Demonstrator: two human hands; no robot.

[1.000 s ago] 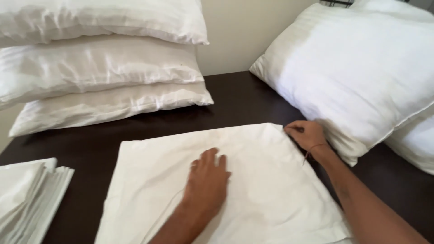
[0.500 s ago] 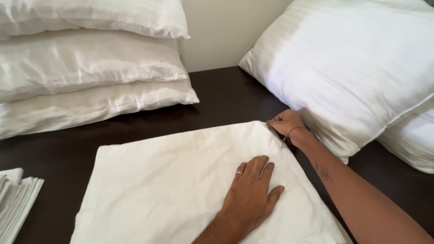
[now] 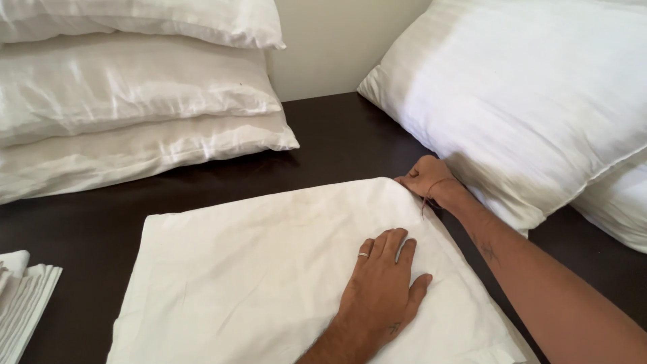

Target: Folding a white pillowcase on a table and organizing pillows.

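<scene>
A white pillowcase (image 3: 269, 269) lies spread flat on the dark wooden table (image 3: 337, 141). My left hand (image 3: 384, 293) rests palm down on its right half, fingers slightly apart, a ring on one finger. My right hand (image 3: 428, 180) pinches the far right corner of the pillowcase, right beside a large bare white pillow (image 3: 526, 101) that leans at the right.
Three white cased pillows (image 3: 128, 101) are stacked at the back left against a pale wall. A pile of folded white cloth (image 3: 20, 296) sits at the left edge. Another white pillow (image 3: 617, 216) shows at the far right.
My left hand has slid to the right across the pillowcase. My right hand keeps its hold on the far right corner. The view has shifted a little.
</scene>
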